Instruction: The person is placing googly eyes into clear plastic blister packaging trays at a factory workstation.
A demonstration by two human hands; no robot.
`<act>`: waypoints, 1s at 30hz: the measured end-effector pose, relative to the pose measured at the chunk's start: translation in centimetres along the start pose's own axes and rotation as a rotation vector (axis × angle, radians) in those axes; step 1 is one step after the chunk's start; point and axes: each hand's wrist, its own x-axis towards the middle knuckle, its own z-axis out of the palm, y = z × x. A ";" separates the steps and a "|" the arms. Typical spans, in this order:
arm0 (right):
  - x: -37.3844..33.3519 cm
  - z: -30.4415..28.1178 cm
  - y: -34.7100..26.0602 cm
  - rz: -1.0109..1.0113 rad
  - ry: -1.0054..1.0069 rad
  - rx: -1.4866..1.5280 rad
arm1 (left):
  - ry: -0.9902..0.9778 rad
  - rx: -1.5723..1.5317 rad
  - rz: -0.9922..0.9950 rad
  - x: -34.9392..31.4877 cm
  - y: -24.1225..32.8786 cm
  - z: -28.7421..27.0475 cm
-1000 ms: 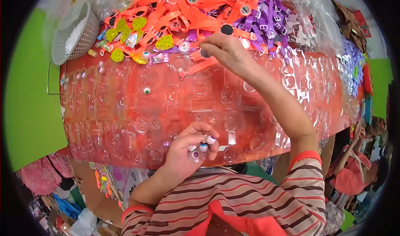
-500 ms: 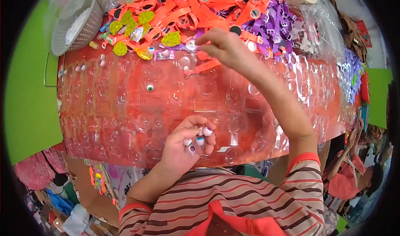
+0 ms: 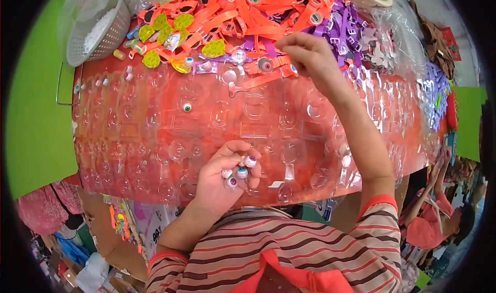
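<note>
My left hand is cupped around several toy eyeballs, white with purple, blue and green irises, above the near part of the table. My right hand is over the front edge of a heap of orange wristwatches. Its thumb and fingers are drawn together; whether something small is between them is hidden. Just below its fingertips lies a blue-iris eyeball. Clear plastic blister trays with molded hollows cover the red tabletop. One green-iris eyeball sits on them left of center.
Purple watches and silvery star-like pieces lie at the far right. Yellow patterned pieces rest before the orange heap. A gray perforated basket stands at the far left, and a tub at the far right.
My right hand has moved right along the front of the watch heap, uncovering an orange watch. My left hand has shifted slightly left with the eyeballs.
</note>
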 end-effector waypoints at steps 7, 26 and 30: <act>2.9 2.9 1.8 -0.365 -0.130 -0.424 | -0.007 0.031 -0.035 -0.1 -1.0 1.0; -7.4 -7.6 1.9 0.216 0.168 0.538 | 0.009 0.023 -0.053 -0.2 -0.5 1.0; -9.2 -9.8 1.7 0.103 0.440 0.607 | 0.033 0.037 -0.080 0.4 -1.6 1.4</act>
